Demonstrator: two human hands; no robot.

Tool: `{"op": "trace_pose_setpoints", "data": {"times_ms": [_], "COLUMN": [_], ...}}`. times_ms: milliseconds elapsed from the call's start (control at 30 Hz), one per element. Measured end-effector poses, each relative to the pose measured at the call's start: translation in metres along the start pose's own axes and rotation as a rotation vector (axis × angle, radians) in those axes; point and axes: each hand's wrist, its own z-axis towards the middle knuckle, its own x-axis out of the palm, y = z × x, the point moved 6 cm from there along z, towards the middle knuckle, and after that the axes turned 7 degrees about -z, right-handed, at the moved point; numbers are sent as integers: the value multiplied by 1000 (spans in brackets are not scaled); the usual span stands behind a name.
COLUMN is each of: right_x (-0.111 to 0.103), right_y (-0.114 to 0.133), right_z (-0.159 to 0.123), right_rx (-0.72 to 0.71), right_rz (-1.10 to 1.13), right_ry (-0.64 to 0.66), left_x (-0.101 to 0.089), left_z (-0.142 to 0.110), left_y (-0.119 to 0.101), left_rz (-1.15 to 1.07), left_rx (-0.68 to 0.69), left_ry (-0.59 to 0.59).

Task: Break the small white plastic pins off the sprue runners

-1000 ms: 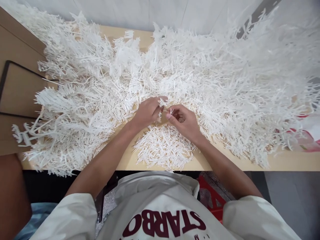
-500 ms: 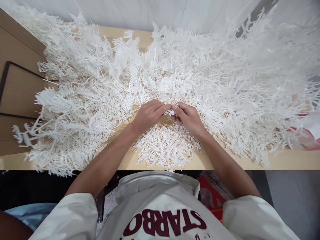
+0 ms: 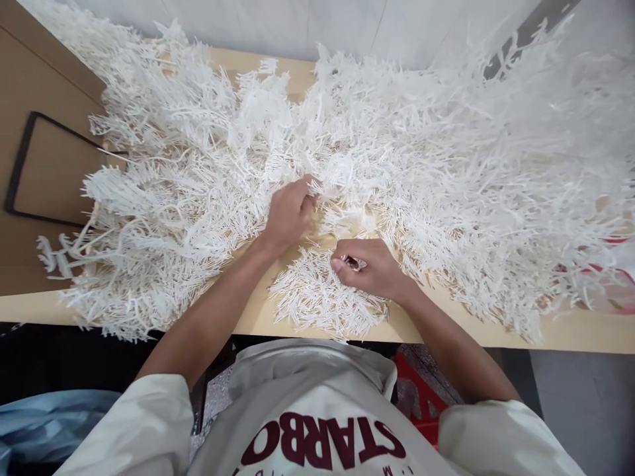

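A big heap of white branched plastic sprues (image 3: pixel 446 172) covers most of a light wooden table (image 3: pixel 570 330). My left hand (image 3: pixel 288 215) reaches into the heap's near middle, its fingers closed around some white branches. My right hand (image 3: pixel 372 268) hovers lower, over a small pile of loose short white sticks (image 3: pixel 322 297) at the table's front edge, with its fingers curled on a few small white pieces.
A wooden surface with a black-edged rectangle (image 3: pixel 44 172) lies at the left. Something red and white (image 3: pixel 610 277) sits at the right table edge. A red object (image 3: pixel 417 390) is under the table by my body. A white wall stands behind.
My hands were together at the heap's edge. My left hand has moved up into the heap, and my right hand has dropped toward the small loose pile.
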Motion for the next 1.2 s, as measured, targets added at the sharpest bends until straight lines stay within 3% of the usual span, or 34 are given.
{"op": "trace_pose_setpoints", "data": {"times_ms": [133,233,333,433,600,833,1067,1200], "right_x": [-3,-7,-9,-7,-7,-13,-14,-17], "right_y": [-25,-45,-53,-53,-52,-44,-37,-29], "right_z": [1,0,-1,1,2,0,1,-2], "right_rx": [268,442,523,532,490,352,289,141], "right_rz": [4,141,271,295,144,-252,-265,-340], "right_ry": [-87,-173,-218,-150,-112,-259,-253,-335], "left_x": [6,6,10,14,14,12,9,9], "left_z": [-4,-9,-16,-19,-20,-16,-12,-13], "left_y": [-10,-29,-45,-52,-53,-48,-42,-45], "left_rz": [-124,-43,79,158,204,176,-39,-65], "left_rx": [57,318,565,655,662,546,395,396], "left_ry": [155,149,171,183,156,81,15,18]}}
